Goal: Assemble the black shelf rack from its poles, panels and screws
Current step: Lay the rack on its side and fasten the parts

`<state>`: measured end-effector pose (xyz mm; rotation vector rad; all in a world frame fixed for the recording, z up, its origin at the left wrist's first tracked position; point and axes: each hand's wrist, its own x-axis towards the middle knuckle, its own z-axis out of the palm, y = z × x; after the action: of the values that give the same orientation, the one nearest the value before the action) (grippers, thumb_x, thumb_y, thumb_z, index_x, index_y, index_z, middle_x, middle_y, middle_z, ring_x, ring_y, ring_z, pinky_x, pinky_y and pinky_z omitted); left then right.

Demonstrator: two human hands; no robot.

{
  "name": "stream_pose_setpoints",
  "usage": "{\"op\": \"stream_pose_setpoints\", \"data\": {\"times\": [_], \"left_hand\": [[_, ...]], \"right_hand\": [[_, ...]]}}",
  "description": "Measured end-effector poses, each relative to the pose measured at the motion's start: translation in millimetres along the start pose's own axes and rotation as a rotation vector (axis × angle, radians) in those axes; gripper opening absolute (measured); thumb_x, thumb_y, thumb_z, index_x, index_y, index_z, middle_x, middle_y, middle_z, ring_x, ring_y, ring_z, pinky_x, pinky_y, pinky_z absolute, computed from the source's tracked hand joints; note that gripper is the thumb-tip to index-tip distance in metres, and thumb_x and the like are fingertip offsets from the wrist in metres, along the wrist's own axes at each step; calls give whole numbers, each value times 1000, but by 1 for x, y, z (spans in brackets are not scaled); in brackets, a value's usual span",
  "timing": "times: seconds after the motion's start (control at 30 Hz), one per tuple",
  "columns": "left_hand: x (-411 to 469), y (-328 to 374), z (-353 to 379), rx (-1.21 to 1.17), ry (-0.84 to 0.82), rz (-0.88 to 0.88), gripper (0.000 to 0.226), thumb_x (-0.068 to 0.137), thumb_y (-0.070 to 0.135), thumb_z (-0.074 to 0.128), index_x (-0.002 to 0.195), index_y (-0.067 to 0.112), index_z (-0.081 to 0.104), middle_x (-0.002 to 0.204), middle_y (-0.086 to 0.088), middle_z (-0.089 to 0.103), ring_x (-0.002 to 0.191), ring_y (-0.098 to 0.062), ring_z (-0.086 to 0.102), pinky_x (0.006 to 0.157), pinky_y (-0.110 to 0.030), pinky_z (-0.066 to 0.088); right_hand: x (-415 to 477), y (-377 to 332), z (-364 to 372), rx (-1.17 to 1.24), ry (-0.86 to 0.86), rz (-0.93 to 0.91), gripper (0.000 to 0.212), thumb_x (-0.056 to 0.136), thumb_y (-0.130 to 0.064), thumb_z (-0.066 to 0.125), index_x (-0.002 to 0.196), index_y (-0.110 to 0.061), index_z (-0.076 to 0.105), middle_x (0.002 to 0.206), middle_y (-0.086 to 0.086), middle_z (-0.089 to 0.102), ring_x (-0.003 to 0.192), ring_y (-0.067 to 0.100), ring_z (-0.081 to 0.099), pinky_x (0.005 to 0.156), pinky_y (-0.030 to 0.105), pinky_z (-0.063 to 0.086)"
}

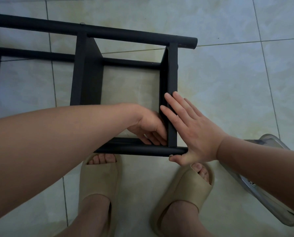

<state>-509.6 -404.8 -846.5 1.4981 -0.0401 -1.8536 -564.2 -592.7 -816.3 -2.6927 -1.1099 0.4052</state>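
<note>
tile floor (pixel 228 82), pale, grey grout lines. black shelf rack (pixel 89 53) lies on its side on the floor, just ahead of the person's feet.
far pole (pixel 125 34) runs left to right across the top. near pole (pixel 142 150) lies parallel to it, closest to the feet.
middle panel (pixel 86 86) and end panel (pixel 172 69) stand on edge between the poles, enclosing a square of bare floor.
two beige slippers (pixel 98 178) on the feet, toes just beside the near pole.
right grip (pixel 190 127): released, fingers straight, flat across the end panel's upper edge. its thumb is under the end of the near pole, touching a small silver screw (pixel 171 155).
left grip (pixel 149 129): inside the frame, fingers bent into the corner where the end panel meets the near pole. cannot tell whether it holds anything.
</note>
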Motion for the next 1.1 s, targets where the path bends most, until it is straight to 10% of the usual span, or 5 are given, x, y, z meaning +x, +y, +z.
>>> {"op": "stream_pose_setpoints", "data": {"times": [0.3, 0.6, 1.1], "left_hand": [[-3, 1, -2, -52, -18, -1, 37, 93, 6, 60, 129, 1, 63, 115, -8, 68, 105, -21, 63, 107, -39, 44], [1, -5, 3, -83, -13, 43, 13, 95, 11, 59, 95, 15, 72, 92, 0, 75, 90, -14, 70, 90, -31, 50], [-5, 2, -2, -12, 39, 22, 37, 91, 2, 63, 128, 4, 63, 123, -15, 68, 107, -22, 65, 106, -41, 47]], "right_hand": [[0, 1, 0, -29, -8, 1, 123, 73, -80, 54, 159, 0, 19, 167, 24, 5, 156, 40, 0, 121, 61, 23], [-2, 0, -7, -118, -14, -2, 125, 73, -84, 51, 159, 1, 21, 168, 24, 5, 157, 37, 1, 125, 58, 10], [13, 5, -9, -104, -1, -96, 130, 74, -86, 52, 156, 10, 20, 166, 28, 8, 156, 40, 2, 126, 52, 15]]}}
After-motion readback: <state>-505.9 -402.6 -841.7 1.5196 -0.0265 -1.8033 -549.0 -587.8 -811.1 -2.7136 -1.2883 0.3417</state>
